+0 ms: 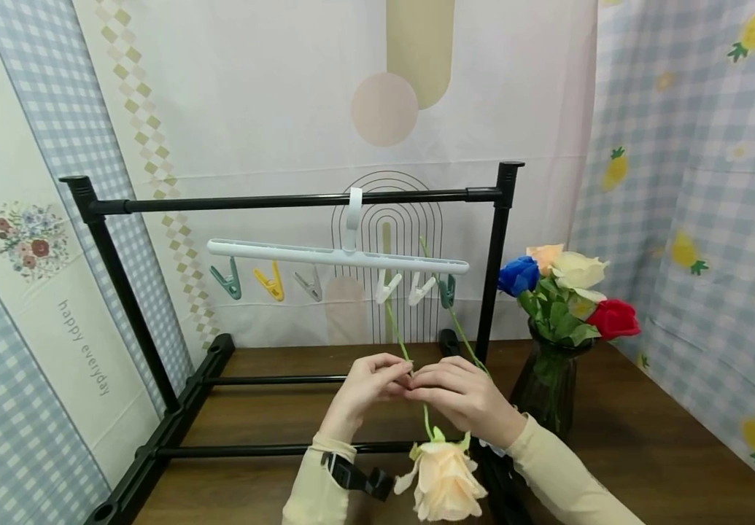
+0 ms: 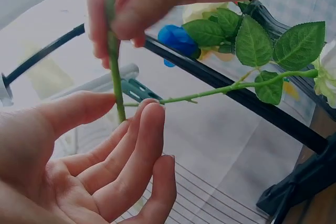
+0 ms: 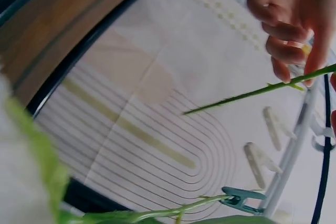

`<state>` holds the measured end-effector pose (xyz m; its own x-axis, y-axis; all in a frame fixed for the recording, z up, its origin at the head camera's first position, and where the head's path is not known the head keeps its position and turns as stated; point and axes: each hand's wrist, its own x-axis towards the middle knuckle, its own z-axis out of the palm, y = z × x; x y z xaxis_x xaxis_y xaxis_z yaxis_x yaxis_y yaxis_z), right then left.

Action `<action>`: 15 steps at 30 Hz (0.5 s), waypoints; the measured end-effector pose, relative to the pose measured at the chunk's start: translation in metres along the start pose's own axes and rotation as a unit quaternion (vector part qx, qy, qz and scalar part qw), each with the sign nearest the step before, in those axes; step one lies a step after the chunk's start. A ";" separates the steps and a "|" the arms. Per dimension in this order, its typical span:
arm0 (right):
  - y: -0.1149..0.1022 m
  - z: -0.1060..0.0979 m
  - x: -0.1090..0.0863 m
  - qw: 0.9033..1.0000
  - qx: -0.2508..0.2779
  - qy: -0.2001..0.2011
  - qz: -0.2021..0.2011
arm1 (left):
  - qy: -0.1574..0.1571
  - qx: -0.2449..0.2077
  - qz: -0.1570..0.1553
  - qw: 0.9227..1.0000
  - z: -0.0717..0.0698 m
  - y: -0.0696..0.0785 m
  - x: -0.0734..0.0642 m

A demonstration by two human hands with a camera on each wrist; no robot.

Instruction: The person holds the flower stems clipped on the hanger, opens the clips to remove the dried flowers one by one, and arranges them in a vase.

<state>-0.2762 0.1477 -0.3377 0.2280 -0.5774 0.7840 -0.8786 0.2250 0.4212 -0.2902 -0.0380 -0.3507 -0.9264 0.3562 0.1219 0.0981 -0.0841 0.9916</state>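
Observation:
A peach rose (image 1: 441,481) hangs bloom down, its green stem (image 2: 113,72) running up between the two hands. The left hand (image 1: 369,386) pinches that stem between thumb and index finger, its other fingers loosely bent. Closer to the bloom, the right hand (image 1: 465,394) grips the same stem. A bare stem end (image 3: 210,106) points up past the left hand. A white rose (image 2: 326,74) has its stem clipped in a green clip (image 3: 241,199) at the right end of the pale blue hanger (image 1: 324,256); its bloom is mostly hidden behind the right arm in the head view.
The hanger hooks over a black rack's top bar (image 1: 272,201). Further clips hang along it: green (image 1: 227,279), yellow (image 1: 270,281), grey (image 1: 309,284) and two white ones (image 1: 386,286). A dark glass vase (image 1: 544,386) with several flowers stands right of the rack on the wooden table.

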 end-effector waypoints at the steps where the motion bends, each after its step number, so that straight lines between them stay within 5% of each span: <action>1: -0.001 -0.002 0.004 1.000 0.013 0.014 0.007 | -0.006 -0.001 0.008 1.000 0.001 0.002 -0.001; 7: -0.015 -0.030 0.044 0.990 0.084 0.088 0.065 | -0.011 -0.001 0.050 0.999 0.005 0.010 -0.007; 10: -0.023 -0.050 0.056 0.980 0.137 0.087 0.117 | 0.004 0.000 0.065 0.998 0.006 0.012 -0.009; 13: -0.018 -0.065 0.048 0.945 0.265 0.071 0.177 | 0.014 0.004 0.071 0.997 0.008 0.013 -0.008; 14: -0.006 -0.062 0.039 0.945 0.272 0.079 0.161 | 0.016 0.007 0.071 0.997 0.009 0.013 -0.007; 15: 0.002 -0.062 0.029 0.926 0.322 0.082 0.176 | 0.017 0.009 0.070 0.997 0.010 0.012 -0.006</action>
<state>-0.2453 0.1800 -0.2860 -0.1068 -0.4183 0.9020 -0.9666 -0.1688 -0.1928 -0.2799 -0.0321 -0.3388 -0.9147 0.3113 0.2576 0.2334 -0.1133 0.9657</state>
